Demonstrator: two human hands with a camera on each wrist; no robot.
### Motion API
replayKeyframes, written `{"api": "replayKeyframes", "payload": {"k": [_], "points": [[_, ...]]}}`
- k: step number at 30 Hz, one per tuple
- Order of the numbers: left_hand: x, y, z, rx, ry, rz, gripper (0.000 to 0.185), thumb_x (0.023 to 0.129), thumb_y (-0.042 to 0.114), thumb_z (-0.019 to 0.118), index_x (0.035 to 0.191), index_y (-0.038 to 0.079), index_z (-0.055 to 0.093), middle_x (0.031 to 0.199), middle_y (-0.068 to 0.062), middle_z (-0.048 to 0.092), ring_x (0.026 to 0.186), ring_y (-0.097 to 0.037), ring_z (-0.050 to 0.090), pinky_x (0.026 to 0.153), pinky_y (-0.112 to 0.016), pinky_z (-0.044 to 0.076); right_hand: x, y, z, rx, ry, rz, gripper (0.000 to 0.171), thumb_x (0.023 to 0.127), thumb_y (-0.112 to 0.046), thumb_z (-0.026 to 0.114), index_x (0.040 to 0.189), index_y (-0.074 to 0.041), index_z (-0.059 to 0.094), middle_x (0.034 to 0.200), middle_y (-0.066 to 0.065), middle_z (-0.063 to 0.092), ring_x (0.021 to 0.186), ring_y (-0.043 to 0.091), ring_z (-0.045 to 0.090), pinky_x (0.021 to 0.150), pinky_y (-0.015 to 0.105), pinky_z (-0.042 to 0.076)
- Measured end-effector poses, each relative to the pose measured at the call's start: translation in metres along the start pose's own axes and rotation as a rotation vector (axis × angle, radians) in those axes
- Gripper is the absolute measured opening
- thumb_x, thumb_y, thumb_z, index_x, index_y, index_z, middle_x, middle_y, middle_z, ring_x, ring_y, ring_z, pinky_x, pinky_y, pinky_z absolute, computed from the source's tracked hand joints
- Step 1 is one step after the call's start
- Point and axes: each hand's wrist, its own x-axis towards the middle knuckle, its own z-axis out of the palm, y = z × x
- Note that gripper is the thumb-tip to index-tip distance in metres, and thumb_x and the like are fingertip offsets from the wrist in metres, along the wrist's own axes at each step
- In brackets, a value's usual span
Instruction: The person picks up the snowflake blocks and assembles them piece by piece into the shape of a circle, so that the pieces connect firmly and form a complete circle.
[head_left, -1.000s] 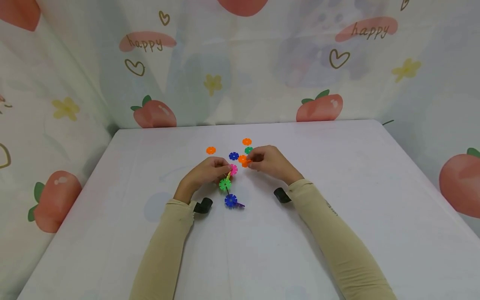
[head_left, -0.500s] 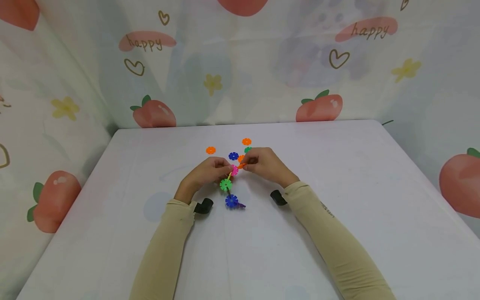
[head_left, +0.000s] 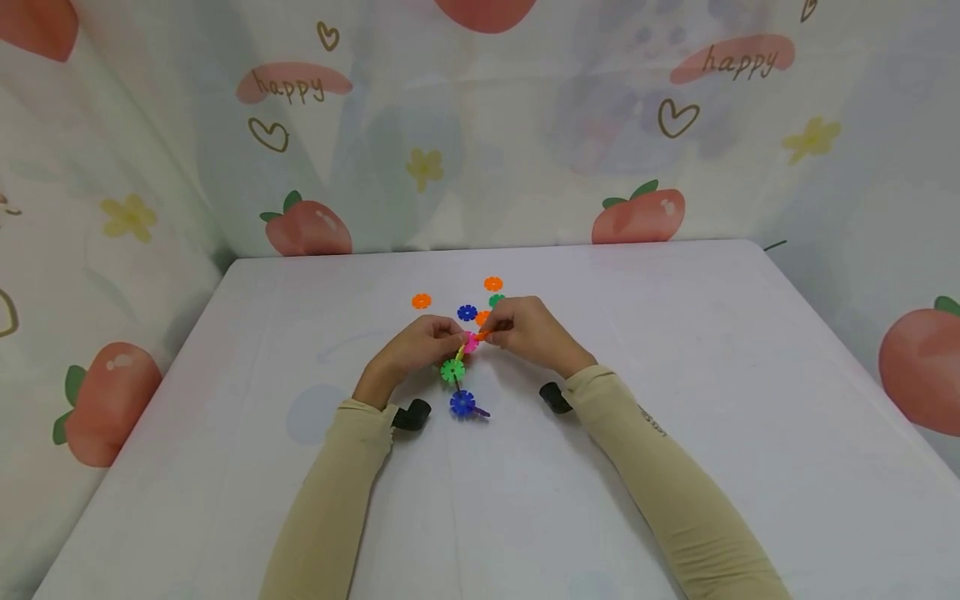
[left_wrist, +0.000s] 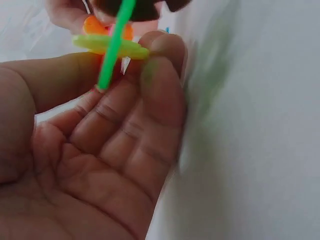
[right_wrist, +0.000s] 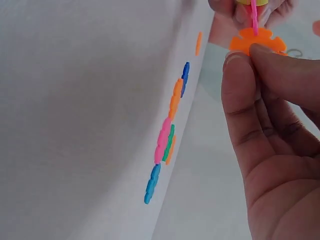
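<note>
Both hands meet over a chain of slotted plastic snowflake discs. My left hand (head_left: pixel 418 343) pinches the yellow disc (left_wrist: pixel 132 48) between thumb and fingers. A green disc (head_left: pixel 452 370) crosses it, and below hang a blue disc (head_left: pixel 462 404) and a purple disc (head_left: pixel 482 412) near the tabletop. The pink disc (head_left: pixel 472 342) joins the yellow one at the chain's upper end. My right hand (head_left: pixel 531 332) pinches an orange disc (right_wrist: pixel 267 41) by thumb and index finger; its edge meets the pink disc's edge. Whether their slots interlock I cannot tell.
Loose discs lie beyond the hands: orange ones (head_left: pixel 422 301), a dark blue one (head_left: pixel 467 312) and a green one (head_left: pixel 496 300). The right wrist view adds a pink disc (right_wrist: pixel 162 141) and a light blue disc (right_wrist: pixel 152 184) on the white tabletop (right_wrist: pixel 90 125).
My right hand has moved left and slightly nearer, bringing the orange disc from beside the loose discs to the pink disc. The left hand has barely shifted with the chain.
</note>
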Motion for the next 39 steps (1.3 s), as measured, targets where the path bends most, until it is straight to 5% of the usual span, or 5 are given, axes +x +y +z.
{"api": "replayKeyframes", "payload": {"k": [9,15,24,31,39], "points": [[0.0,-0.002,-0.001,-0.072,0.003,-0.024,0.02,0.102,0.019,0.053,0.104,0.002,0.062,0.09,-0.012,0.073,0.085,-0.025,0.072,0.093,-0.034,0.049,0.005,0.001,0.004,-0.054,-0.039,0.0,0.009,0.087,-0.003,0.071,0.093,-0.009,0.075,0.086,0.0,0.069,0.08,0.018,0.06,0.072,0.03,0.054],[0.001,-0.002,-0.003,-0.082,-0.005,-0.054,0.017,0.101,0.018,0.053,0.113,0.007,0.058,0.092,-0.012,0.074,0.086,-0.025,0.072,0.099,-0.039,0.046,0.013,0.008,-0.02,-0.057,-0.076,0.094,0.021,0.092,-0.013,0.067,0.112,-0.008,0.07,0.104,0.002,0.069,0.094,0.022,0.06,0.08,0.036,0.053],[0.0,-0.003,-0.005,-0.098,-0.04,-0.072,0.018,0.102,0.019,0.051,0.118,0.012,0.054,0.099,-0.011,0.073,0.09,-0.025,0.072,0.101,-0.042,0.045,0.056,0.032,-0.048,-0.09,-0.033,0.252,0.029,0.096,-0.017,0.061,0.123,-0.006,0.064,0.114,0.01,0.063,0.106,0.027,0.056,0.091,0.042,0.05],[0.002,-0.008,-0.004,-0.119,-0.044,-0.067,0.018,0.102,0.018,0.051,0.118,0.012,0.054,0.098,-0.011,0.073,0.089,-0.025,0.072,0.092,-0.036,0.051,0.079,0.05,-0.046,-0.185,-0.217,0.391,0.032,0.093,-0.02,0.065,0.12,-0.004,0.061,0.118,0.015,0.06,0.105,0.03,0.056,0.094,0.043,0.048],[0.003,-0.005,-0.005,-0.082,-0.018,-0.058,0.018,0.102,0.02,0.052,0.117,0.013,0.055,0.098,-0.01,0.073,0.088,-0.024,0.072,0.086,-0.033,0.052,0.074,0.053,-0.058,-0.258,-0.442,0.466,0.036,0.088,-0.016,0.071,0.118,-0.007,0.055,0.13,0.018,0.05,0.115,0.033,0.048,0.098,0.049,0.042]]}}
